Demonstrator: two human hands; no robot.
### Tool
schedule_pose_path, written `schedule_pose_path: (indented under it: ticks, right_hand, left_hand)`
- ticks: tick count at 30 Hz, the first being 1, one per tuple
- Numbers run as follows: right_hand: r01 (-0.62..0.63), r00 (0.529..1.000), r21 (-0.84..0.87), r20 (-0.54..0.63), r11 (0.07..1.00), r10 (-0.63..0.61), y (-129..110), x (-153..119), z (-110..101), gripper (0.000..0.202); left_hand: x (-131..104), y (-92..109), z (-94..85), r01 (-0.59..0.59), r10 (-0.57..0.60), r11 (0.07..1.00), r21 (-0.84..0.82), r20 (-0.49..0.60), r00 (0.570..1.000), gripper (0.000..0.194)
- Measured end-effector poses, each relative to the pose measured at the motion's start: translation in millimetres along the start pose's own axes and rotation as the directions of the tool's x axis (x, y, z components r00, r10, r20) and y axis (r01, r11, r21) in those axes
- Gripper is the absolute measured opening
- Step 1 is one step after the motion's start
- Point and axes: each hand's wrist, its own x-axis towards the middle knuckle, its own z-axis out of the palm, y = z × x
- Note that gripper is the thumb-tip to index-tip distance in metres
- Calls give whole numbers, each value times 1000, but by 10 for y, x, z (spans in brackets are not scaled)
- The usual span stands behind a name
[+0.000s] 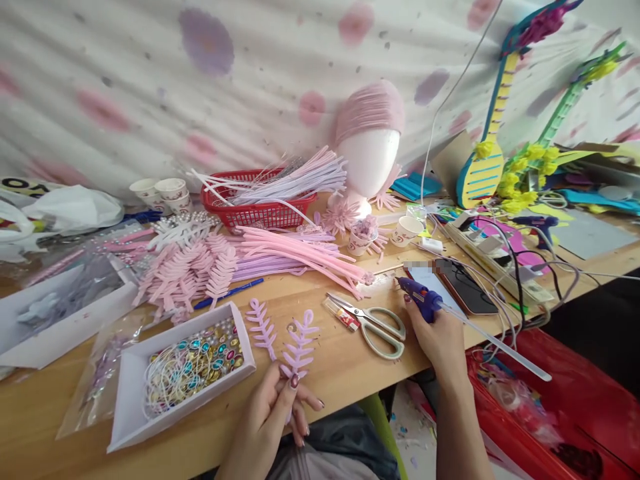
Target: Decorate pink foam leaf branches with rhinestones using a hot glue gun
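Observation:
My left hand (280, 407) pinches the lower end of a lilac pipe-cleaner leaf sprig (300, 343) at the table's front edge. A second lilac sprig (261, 327) lies just to its left. On the right, my right hand (435, 333) is wrapped round a blue glue gun (423, 298), with a long clear glue stick (505, 347) sticking out of its back. Between the hands, scissors (375, 327) with pale handles rest on the wood beside a small red-labelled box (343, 315). A white box (187, 367) of gems, beads and cord stands left of the sprigs.
Pink sprigs (187, 270) and pink pipe cleaners (305, 250) lie behind, before a red basket (260, 213). A foam head (369, 153) stands at the back. Phones (467, 287), a power strip (500, 257), cables and another glue gun (540, 225) are at the right.

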Motion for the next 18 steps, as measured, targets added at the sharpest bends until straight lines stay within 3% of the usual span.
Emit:
schedule_pose_path:
  ticks: [3, 6, 9, 13, 18]
  right_hand:
    - [-46, 999, 60, -15, 997, 47, -67, -77, -48, 45]
    - [-62, 998, 310, 17, 949, 60, -189, -279, -123, 43]
    - [-15, 984, 576, 152, 817, -89, -347, -548, -143, 44]
    - [15, 889, 615, 353, 788, -293, -564, -810, -64, 44]
    - [55, 833, 642, 394, 765, -389, -766, -835, 12, 50]
  left_hand:
    - [-5, -11, 10, -6, 5, 1000, -20, -29, 1000, 53]
    - [-8, -16, 13, -10, 10, 1000, -1, -55, 998, 55]
    - [-11, -3, 22, -7, 8, 1000, 17, -58, 998, 52]
    - [-19, 20, 41, -12, 13, 999, 30, -58, 998, 48]
    - [-31, 3, 57, -15, 17, 999, 31, -75, 997, 49]
